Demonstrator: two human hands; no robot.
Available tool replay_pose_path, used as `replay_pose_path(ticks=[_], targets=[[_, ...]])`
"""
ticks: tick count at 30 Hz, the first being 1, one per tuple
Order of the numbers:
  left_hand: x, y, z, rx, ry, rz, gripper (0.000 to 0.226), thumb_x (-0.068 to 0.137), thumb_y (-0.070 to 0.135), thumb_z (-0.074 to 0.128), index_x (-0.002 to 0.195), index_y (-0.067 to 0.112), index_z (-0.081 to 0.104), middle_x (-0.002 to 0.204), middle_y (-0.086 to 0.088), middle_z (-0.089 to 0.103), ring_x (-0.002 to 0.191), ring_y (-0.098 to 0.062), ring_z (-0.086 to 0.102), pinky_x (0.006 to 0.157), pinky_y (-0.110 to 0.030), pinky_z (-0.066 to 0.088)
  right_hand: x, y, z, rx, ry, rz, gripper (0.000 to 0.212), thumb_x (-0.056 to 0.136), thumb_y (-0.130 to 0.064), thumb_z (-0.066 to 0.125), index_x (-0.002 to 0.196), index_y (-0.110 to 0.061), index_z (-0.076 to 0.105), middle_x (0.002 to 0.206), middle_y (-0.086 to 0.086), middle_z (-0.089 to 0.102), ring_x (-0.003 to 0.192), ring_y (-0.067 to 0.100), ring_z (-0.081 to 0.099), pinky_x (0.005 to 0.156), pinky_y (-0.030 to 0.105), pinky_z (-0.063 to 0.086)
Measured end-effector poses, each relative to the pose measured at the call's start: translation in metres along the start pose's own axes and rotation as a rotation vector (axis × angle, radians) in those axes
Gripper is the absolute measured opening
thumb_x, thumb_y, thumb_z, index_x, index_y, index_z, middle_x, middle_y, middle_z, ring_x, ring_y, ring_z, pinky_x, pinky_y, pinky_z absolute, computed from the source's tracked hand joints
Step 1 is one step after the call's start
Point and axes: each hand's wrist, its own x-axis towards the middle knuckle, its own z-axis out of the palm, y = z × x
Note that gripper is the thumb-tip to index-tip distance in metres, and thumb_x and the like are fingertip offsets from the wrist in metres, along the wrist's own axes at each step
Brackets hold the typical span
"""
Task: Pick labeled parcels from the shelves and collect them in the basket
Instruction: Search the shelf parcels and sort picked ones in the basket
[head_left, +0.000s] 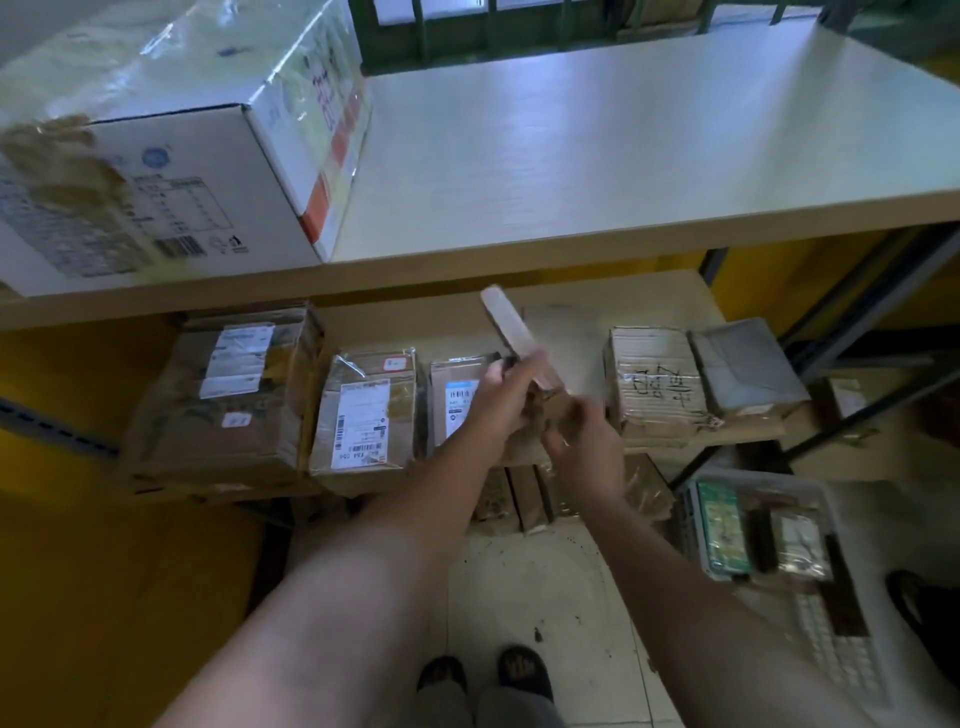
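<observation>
Both hands meet at the front of the middle shelf (649, 296) around a small brown parcel (511, 325) that is tilted up on edge and blurred. My left hand (506, 397) grips its lower end. My right hand (579, 426) curls round the cardboard just below. Labeled parcels lie along the shelf: a large one (223, 400) at the left, a taped one (363, 415) and one with a blue-topped label (457, 400) beside my left hand. The white basket (831, 660) stands on the floor at the lower right with several parcels inside.
A big white carton (171, 156) sits on the pale top shelf (597, 150). A brown box with handwriting (657, 384) and a grey packet (743, 364) lie at the shelf's right end. More parcels (524, 499) stand on the floor under the shelf.
</observation>
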Motion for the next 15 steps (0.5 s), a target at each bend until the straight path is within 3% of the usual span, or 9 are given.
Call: replay_pose_path(ticks=[3,6,11,13,15], targets=[[-0.005,0.006,-0.002,-0.069,0.127,-0.077,0.055,0.084,0.039,0.071,0.129,0.018,0.048,0.123,-0.009,0.066,0.104,-0.030,0.067,0.089,-0.047,0.057,-0.013,0.007,-0.001,-0.108,-0.101,-0.234,0.046,0.086,-0.012,0.073,0.129,-0.014,0.057,0.128,0.003,0.061,0.113,0.017,0.061,0.095,0.033,0.052],[-0.008,0.003,-0.015,-0.011,0.182,-0.050,0.040,0.094,0.017,0.058,0.130,0.022,0.042,0.129,-0.008,0.062,0.108,-0.030,0.065,0.090,-0.050,0.057,-0.018,0.009,-0.004,-0.092,-0.107,-0.363,0.043,0.082,-0.021,0.078,0.121,-0.011,0.062,0.132,0.007,0.061,0.115,0.019,0.061,0.094,0.039,0.054],[-0.021,0.001,-0.034,-0.116,0.119,-0.058,0.049,0.091,0.021,0.058,0.135,0.036,0.041,0.122,-0.004,0.066,0.104,-0.030,0.067,0.087,-0.055,0.057,-0.016,0.005,-0.004,0.008,-0.074,-0.215,0.064,0.085,-0.057,0.059,0.140,-0.027,0.044,0.150,-0.002,0.042,0.132,0.016,0.047,0.101,0.042,0.052],[-0.024,-0.002,-0.039,-0.159,0.079,-0.058,0.044,0.092,0.021,0.057,0.132,0.037,0.047,0.117,-0.004,0.069,0.104,-0.031,0.068,0.089,-0.057,0.055,-0.015,-0.001,0.000,0.173,-0.042,-0.082,0.067,0.088,-0.061,0.053,0.144,-0.029,0.035,0.145,-0.003,0.045,0.125,0.016,0.053,0.093,0.043,0.056],[-0.027,-0.005,-0.042,-0.179,0.051,-0.055,0.039,0.094,0.020,0.054,0.129,0.037,0.053,0.112,-0.003,0.072,0.104,-0.030,0.068,0.093,-0.056,0.054,-0.012,-0.007,0.002,0.380,-0.007,0.109,0.064,0.095,-0.052,0.053,0.148,-0.024,0.034,0.136,-0.002,0.053,0.115,0.019,0.060,0.086,0.041,0.058]])
